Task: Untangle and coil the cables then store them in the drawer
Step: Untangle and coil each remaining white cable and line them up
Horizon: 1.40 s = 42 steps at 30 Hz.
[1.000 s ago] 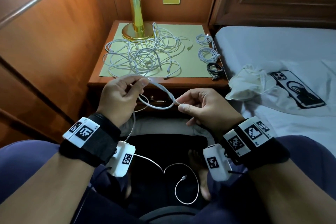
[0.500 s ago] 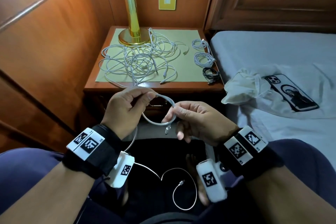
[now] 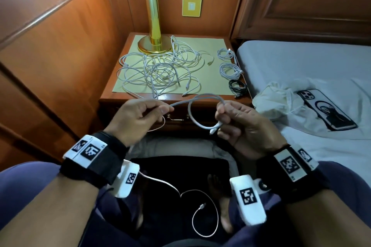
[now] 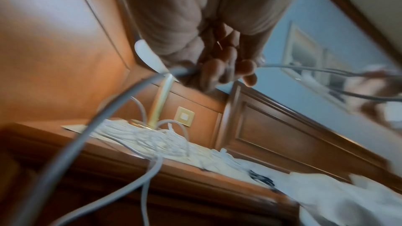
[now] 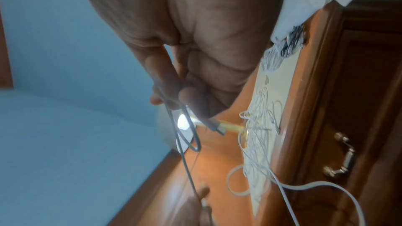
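Right hand pinches the loop of the cable; left hand pinches the free length, which runs leftward from the loop.

Changes since the earlier frames, as we record them:

White cable: we had one small loop drawn close between both hands; it now stands as a wider loop, arching higher, level with the nightstand's front edge.

Left hand: moved left, away from the loop, pinching the straight run of cable at its fingertips.

Right hand: moved right and up, gripping the loop where it crosses, connector end hanging just below.

Gap between hands: wider.
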Available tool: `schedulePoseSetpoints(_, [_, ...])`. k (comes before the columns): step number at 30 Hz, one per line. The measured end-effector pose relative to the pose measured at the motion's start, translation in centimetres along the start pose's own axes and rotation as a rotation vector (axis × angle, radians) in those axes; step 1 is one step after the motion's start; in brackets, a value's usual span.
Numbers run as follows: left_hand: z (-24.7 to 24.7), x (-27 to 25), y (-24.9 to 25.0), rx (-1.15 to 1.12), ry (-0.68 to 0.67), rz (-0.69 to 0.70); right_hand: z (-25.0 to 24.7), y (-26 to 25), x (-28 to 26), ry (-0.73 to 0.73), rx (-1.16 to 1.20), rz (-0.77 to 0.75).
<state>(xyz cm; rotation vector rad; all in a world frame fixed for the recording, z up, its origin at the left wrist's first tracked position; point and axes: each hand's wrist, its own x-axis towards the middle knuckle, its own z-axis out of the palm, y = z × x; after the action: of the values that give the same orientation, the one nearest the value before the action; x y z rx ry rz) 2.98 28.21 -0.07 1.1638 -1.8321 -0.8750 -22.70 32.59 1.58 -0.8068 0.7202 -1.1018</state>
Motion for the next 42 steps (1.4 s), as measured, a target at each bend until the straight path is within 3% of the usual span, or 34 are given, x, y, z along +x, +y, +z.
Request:
schedulePoseSetpoints(5, [-4.0, 1.1, -2.5, 0.106, 0.304, -0.012, -1.2, -2.4, -0.9, 0.111, 0.061, -0.114])
schedulePoseSetpoints(9, [-2.4, 0.5, -2.2, 0.289, 0.392, 0.055, -1.5, -1.7, -0.8, 0.129, -0.009, -0.177])
schedulePoseSetpoints(12, [0.0, -0.6, -1.4, 0.459, 0.270, 0.244, -1.1, -0.9, -0.4, 0.151, -0.103, -0.225])
schedulePoseSetpoints(16, [2.7, -2.0, 0.0, 0.380, 0.048, 0.348, -0.9, 0.3, -0.2, 0.185, -0.361, -0.298])
schedulePoseSetpoints(24, [3.7, -2.4, 2.0, 0.148, 0.002, 0.392, -0.4, 2.5, -0.1, 0.181, -0.832, -0.275])
schedulePoseSetpoints(29, [4.0, -2.2, 1.7, 0.103, 0.021, 0.372, 0.4, 3.0, 0.4, 0.072, -0.753, -0.157])
schedulePoseSetpoints(36, [4.1, -1.8, 0.8, 0.098, 0.160, 0.195, 0.9, 2.7, 0.5, 0.042, -0.601, -0.046])
schedulePoseSetpoints(42, [3.3, -1.5, 0.3, 0.051, -0.010, 0.169, 1.8, 1.9, 0.1, 0.045, -0.290, 0.114])
